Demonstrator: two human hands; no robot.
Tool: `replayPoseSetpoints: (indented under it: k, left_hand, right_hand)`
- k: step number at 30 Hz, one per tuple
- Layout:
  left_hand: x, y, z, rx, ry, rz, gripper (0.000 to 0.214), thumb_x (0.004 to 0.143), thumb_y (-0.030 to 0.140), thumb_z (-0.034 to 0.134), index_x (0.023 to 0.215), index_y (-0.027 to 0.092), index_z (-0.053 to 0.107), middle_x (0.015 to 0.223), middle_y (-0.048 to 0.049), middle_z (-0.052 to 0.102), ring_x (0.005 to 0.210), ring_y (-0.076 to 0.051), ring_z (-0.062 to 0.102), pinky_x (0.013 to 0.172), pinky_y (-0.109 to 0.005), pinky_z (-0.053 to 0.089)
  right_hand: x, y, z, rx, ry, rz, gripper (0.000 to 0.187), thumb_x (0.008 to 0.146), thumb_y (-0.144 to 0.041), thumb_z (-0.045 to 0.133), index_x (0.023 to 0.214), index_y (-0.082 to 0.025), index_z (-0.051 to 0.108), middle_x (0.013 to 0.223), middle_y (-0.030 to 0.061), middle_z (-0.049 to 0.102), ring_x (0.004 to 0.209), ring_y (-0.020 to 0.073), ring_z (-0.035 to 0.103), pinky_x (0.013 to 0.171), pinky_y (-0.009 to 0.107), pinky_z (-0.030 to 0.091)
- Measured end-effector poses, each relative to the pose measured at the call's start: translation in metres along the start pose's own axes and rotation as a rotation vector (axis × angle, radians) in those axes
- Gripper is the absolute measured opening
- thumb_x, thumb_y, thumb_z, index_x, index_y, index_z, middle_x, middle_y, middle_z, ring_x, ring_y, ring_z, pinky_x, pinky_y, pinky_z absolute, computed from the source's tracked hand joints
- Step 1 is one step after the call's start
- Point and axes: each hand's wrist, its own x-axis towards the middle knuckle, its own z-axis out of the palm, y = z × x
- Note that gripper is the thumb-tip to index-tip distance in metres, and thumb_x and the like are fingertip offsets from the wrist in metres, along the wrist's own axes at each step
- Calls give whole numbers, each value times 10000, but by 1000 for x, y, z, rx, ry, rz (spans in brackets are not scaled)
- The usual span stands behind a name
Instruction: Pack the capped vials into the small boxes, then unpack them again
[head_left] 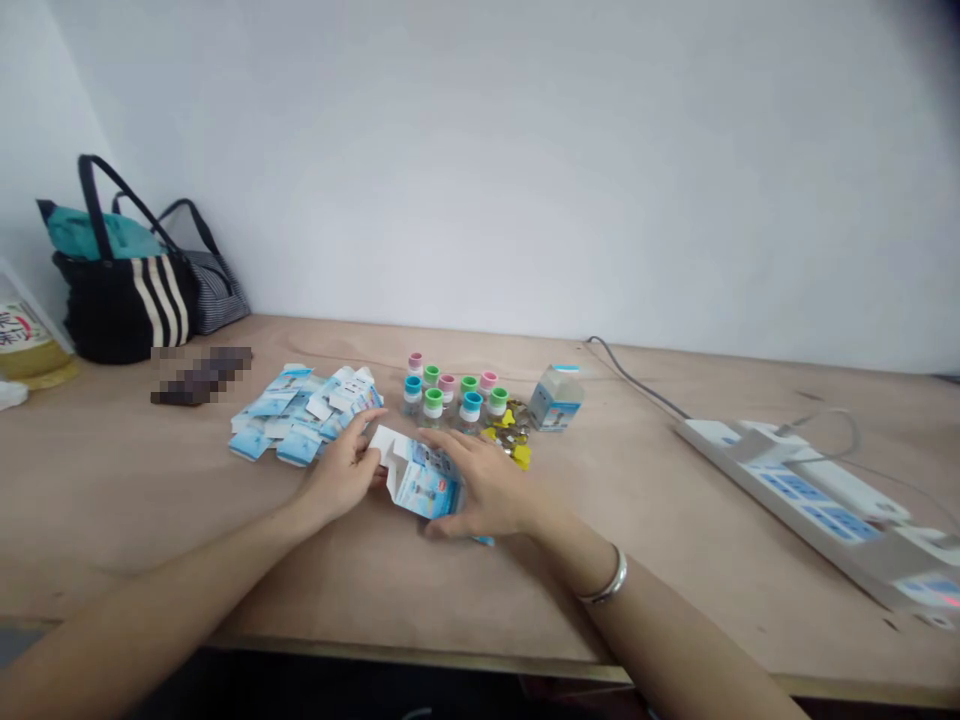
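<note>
A small blue-and-white cardboard box (426, 488) lies tilted between my hands, its white end flaps open toward the left. My left hand (346, 465) pinches a flap at that end. Around the other end, my right hand (487, 487) is closed, thumb below and fingers on top. Left of the box lies a pile of flattened blue-and-white boxes (300, 425). Just behind my hands stand several small clear bottles (433, 400) with blue, green and pink tops. Beside them is a heap of small yellow and metallic pieces (514, 430), partly hidden by my right hand.
One made-up box (556, 400) stands right of the bottles. A white power strip (795, 490) with plugs and a grey cable (637, 375) lies at the right. Bags (127, 300), a pixelated dark object (199, 378) and a jug of yellow liquid (34, 345) are at the left.
</note>
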Motion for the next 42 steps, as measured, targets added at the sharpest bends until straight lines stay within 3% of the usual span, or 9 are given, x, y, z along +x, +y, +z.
replayPoseSetpoints:
  k: [4,8,11,16,21,26,33,42]
  left_hand:
    - [2,-7,-11,293,-56,42,452,738,156,435,1179,226,509,796,-2,647,602,-150,631,566,-275,525]
    - [2,-5,-14,606,-17,245,362,721,158,488,1067,202,584,893,-25,631,776,-172,609,705,-300,493]
    - [2,-2,-10,681,24,362,236,744,218,531,963,189,615,967,-51,596,904,-199,575,795,-331,465]
    - [4,-2,-1,654,-47,390,173,722,139,505,850,182,613,926,-41,579,886,-185,567,814,-332,450]
    - [3,4,-2,309,-108,174,384,648,126,546,1027,185,533,935,-19,601,821,-166,584,745,-302,474]
    - [1,12,-4,42,-125,26,331,697,237,573,1017,159,543,982,-58,619,871,-187,605,721,-291,488]
    - [1,11,2,63,-121,5,266,710,225,560,970,167,554,787,-2,635,687,-140,614,654,-271,505]
    - [1,8,0,116,-102,54,227,745,255,547,951,161,564,772,1,633,707,-145,624,668,-284,527]
  right_hand:
    - [0,6,-2,137,-4,70,775,653,-439,697,1299,-135,395,1097,133,612,950,267,596,804,384,456]
    - [1,16,-2,249,29,79,512,748,-398,636,1180,-152,513,1057,106,636,931,232,603,798,345,462]
    - [3,19,-1,298,24,68,449,766,-393,630,1141,-159,556,1060,96,641,932,222,605,798,329,465]
    - [5,19,3,337,61,47,439,750,-383,657,1116,-153,576,1063,100,647,943,225,608,801,327,469]
    - [4,22,4,345,71,55,441,739,-372,672,1110,-152,578,1063,104,647,943,228,609,805,332,469]
    - [4,23,4,342,58,25,467,741,-378,670,1138,-154,568,1072,104,642,947,228,606,816,339,466]
    - [4,19,3,324,57,-7,462,747,-391,660,1138,-159,576,1061,109,644,941,231,606,808,342,465]
    - [3,20,1,322,41,3,454,740,-378,667,1134,-170,581,1053,102,648,929,233,608,808,348,468]
